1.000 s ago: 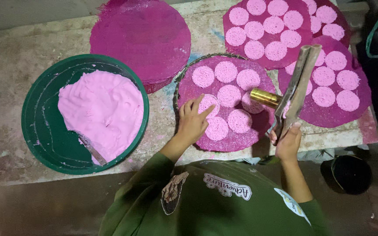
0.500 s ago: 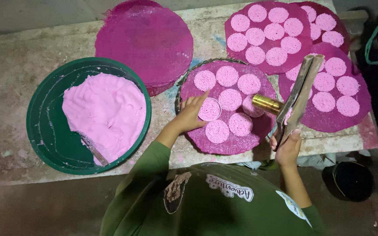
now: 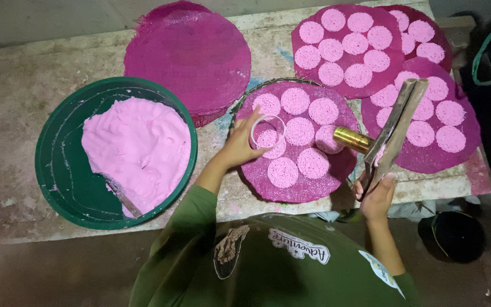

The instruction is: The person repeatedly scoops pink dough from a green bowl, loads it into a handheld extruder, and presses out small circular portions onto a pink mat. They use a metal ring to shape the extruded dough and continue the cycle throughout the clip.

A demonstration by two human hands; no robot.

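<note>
Holding a small clear ring (image 3: 267, 129) upright on a round magenta mat (image 3: 299, 187), the left hand (image 3: 241, 145) grips the ring's near side with thumb and fingers curled around it. That ring sits over one pink disc (image 3: 269, 138) at the mat's left side, among eight or so similar round pink discs laid out on the same mat. Just right of the discs, a short brass cylinder (image 3: 352, 138) lies on its side at the mat's edge. The right hand (image 3: 375, 196) is clenched around the lower end of a long wooden press (image 3: 396, 125), which tilts up and away over the neighbouring mat. Two more magenta mats (image 3: 421, 162) at the upper right carry further rows of pink discs, overlapping one another. A bare magenta mat (image 3: 188, 54) lies at the top centre. To the left stands a green basin (image 3: 58, 170) holding a mound of pale pink dough (image 3: 137, 148), with a thin tool (image 3: 123, 199) stuck in its near edge. Everything rests on a stained, pale table (image 3: 12, 79). The person wears a green shirt (image 3: 200, 267), seen from above.
</note>
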